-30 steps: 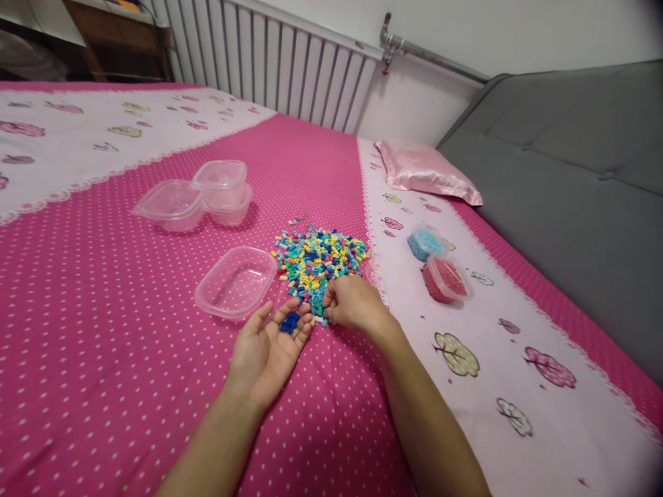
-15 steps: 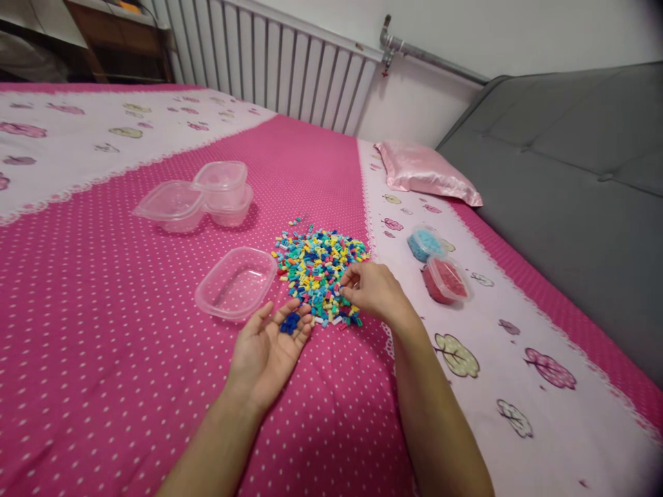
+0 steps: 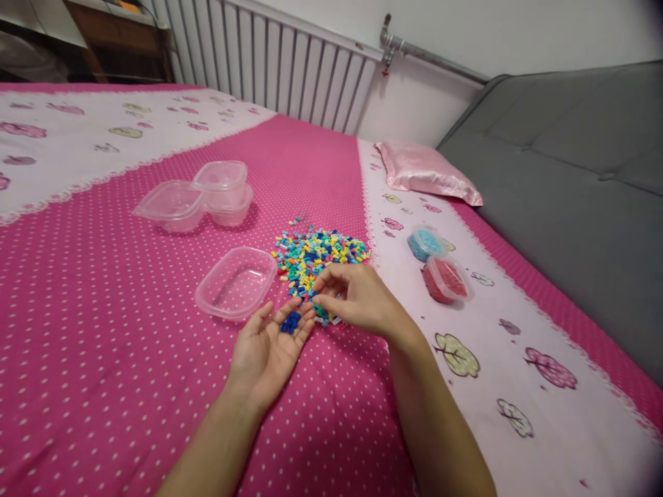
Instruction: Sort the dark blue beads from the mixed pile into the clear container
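Note:
Palm up, my left hand [image 3: 266,352] cradles a small cluster of dark blue toy bricks [image 3: 290,322] on its fingers, which are slightly curled. My right hand [image 3: 357,297] hovers just right of the left fingertips, thumb and index finger pinched around what looks like a small blue brick [image 3: 313,295]. Behind both hands spreads a pile of tiny multicoloured bricks [image 3: 315,252], its near right part hidden by my right hand. An open clear plastic container [image 3: 207,304] with nothing in it sits left of the pile, close to my left fingertips.
Several clear containers [image 3: 176,200] stand farther back on the left, some stacked. On the right are a container of light blue pieces [image 3: 425,243] and one of red pieces [image 3: 446,279]. A pink pillow [image 3: 427,172] lies near the grey headboard [image 3: 559,152], all on a dotted pink bedspread [image 3: 129,359].
My right hand has moved left from the pile's right side to beside my left fingertips, still pinched. My left hand and the bricks in it have stayed nearly still.

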Motion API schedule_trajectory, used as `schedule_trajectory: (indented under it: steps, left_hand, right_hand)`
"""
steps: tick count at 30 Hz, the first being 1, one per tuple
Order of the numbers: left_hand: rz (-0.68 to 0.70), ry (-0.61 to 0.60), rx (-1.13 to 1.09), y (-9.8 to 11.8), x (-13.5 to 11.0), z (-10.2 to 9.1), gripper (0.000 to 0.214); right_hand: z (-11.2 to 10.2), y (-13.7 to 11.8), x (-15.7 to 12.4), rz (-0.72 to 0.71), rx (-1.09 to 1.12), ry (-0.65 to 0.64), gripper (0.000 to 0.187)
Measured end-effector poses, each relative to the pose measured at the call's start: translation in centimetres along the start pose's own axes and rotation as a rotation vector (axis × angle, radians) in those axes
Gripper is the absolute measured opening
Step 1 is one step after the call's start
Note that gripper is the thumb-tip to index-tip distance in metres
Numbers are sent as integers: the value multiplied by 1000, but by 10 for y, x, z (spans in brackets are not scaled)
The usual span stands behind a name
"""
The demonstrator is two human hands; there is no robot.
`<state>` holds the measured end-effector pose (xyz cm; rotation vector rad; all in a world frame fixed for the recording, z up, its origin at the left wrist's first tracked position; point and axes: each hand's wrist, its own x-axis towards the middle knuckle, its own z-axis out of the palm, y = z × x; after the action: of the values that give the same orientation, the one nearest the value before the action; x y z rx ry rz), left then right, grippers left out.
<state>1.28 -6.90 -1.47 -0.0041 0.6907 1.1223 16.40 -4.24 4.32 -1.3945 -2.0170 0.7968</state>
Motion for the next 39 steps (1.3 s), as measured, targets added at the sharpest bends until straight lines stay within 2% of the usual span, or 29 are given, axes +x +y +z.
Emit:
schedule_trajectory:
  steps: [4, 10, 13, 18, 25, 30, 32, 34, 39]
  left_hand:
    - [8, -7, -18, 0, 1, 1, 23]
    - [0, -12, -15, 0, 1, 1, 25]
    - [-4, 12, -3, 1, 0, 1, 28]
    - [-5, 11, -6, 1, 1, -1, 30]
    - [-3, 1, -1, 1, 1, 0, 29]
    - [-7, 15, 6, 0, 0, 0, 28]
    - [-8, 14, 6, 0, 1, -1, 27]
    - [-8, 9, 3, 0, 1, -2, 28]
    - [-9, 7, -5, 0, 1, -2, 28]
  right_hand:
    - [2, -8, -2, -70, 79, -1, 8]
    - [-1, -7, -2, -38, 127, 60, 10]
    - [-6, 2, 0, 33, 76, 130, 10]
    - [-8, 24, 9, 245, -239, 236, 13]
    - [7, 36, 18, 338, -407, 79, 12]
    - [-4, 31, 11, 369, -387, -181, 11]
    - [-10, 30, 8, 397, -399, -246, 10]
    - [-14, 29, 6, 435, -432, -225, 12]
    - [-14, 31, 7, 470, -502, -74, 22]
